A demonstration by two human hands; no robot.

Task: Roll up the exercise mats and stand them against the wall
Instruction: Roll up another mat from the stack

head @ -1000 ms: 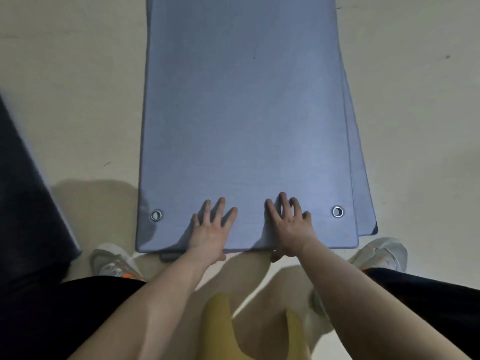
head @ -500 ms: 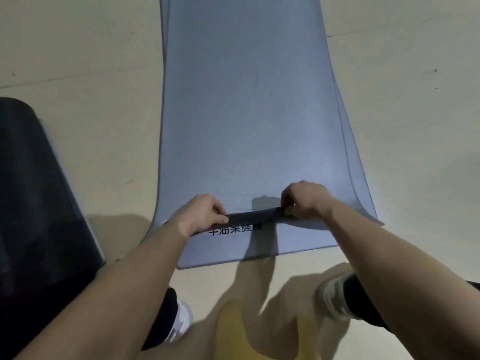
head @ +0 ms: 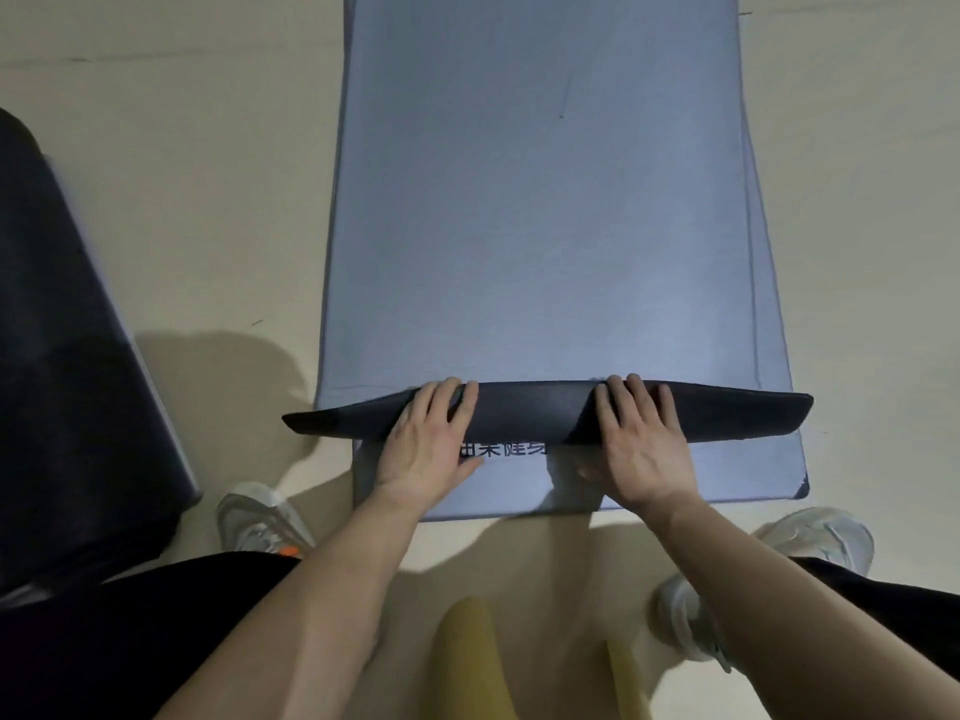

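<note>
1. Now left hand [head: 426, 444] and right hand [head: 641, 449] lie flat, fingers straight, pressing down the flap [head: 535, 407] at lower centre.
2. That dark flap is the blue mat [head: 545, 200]'s lower end, folded over; the mat runs to the top edge.
3. Pale floor [head: 182, 200]; black shape [head: 62, 330] at left.

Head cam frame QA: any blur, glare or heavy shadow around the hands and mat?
Head view: dim, even light, no glare, just a pale sheen on the blue mat; soft body shadows on the floor by its near end; left hand and right hand fairly sharp; print between them soft, partly covered; black object at the left edge smeared by motion blur.
</note>
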